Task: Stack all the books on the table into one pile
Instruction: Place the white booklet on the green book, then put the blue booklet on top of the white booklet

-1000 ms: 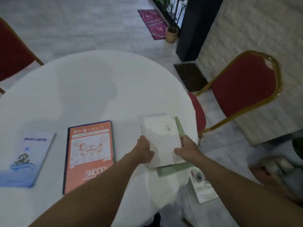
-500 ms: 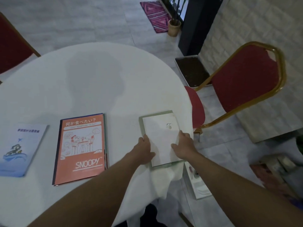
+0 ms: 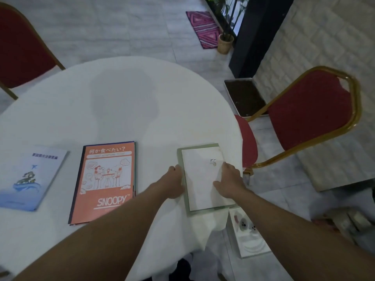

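White book [image 3: 200,179] — between both hands

I see a dim, bluish picture, soft all over. On the white tablecloth [image 3: 121,102], up and left of my left hand [image 3: 172,184], lies a broad grey shadow with blurred edges. Far beyond my right hand [image 3: 229,183], daylight shows behind the potted plant [image 3: 225,37]. My forearms at the bottom edge are stretched and smeared, and the room's lines bend toward the corners.
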